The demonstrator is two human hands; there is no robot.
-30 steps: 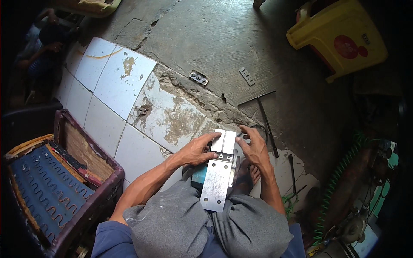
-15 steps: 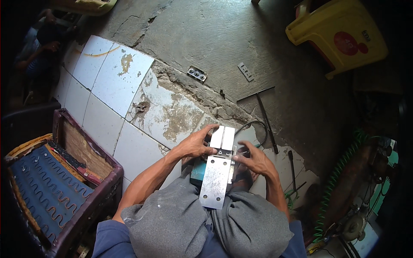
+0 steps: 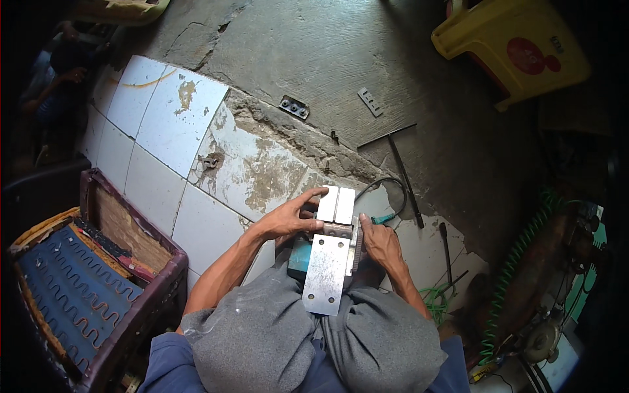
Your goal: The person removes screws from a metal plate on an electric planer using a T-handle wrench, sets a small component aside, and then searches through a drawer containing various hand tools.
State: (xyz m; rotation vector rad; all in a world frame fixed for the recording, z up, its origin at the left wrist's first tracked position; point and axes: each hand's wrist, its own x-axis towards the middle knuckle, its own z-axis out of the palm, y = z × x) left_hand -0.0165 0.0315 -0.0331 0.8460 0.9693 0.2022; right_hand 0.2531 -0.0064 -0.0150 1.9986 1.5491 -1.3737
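Note:
An electric planer rests upside down between my knees, its teal body (image 3: 299,254) showing at the left. Its long metal sole plate (image 3: 325,272) faces up, with holes near the corners. Beyond lies the shorter grooved front plate (image 3: 337,204), and the cutter drum (image 3: 336,229) shows in the gap between them. My left hand (image 3: 290,218) is closed on the planer, forefinger at the front plate's edge and thumb beside the drum. Against the planer's right side is my right hand (image 3: 383,243), thumb up and other fingers curled down, partly hidden.
On the floor ahead lie a metal block with holes (image 3: 295,107), a slotted grey plate (image 3: 370,102) and a dark rod (image 3: 406,180). A yellow plastic chair (image 3: 517,56) stands far right. Left is a sprung seat frame (image 3: 134,242); right, a green coiled hose (image 3: 493,295). Another person sits far left.
My right hand has shifted from the drum's end onto the planer's side, its spread fingers now curled down. The cutter drum has turned, showing a different face. My left hand keeps its hold.

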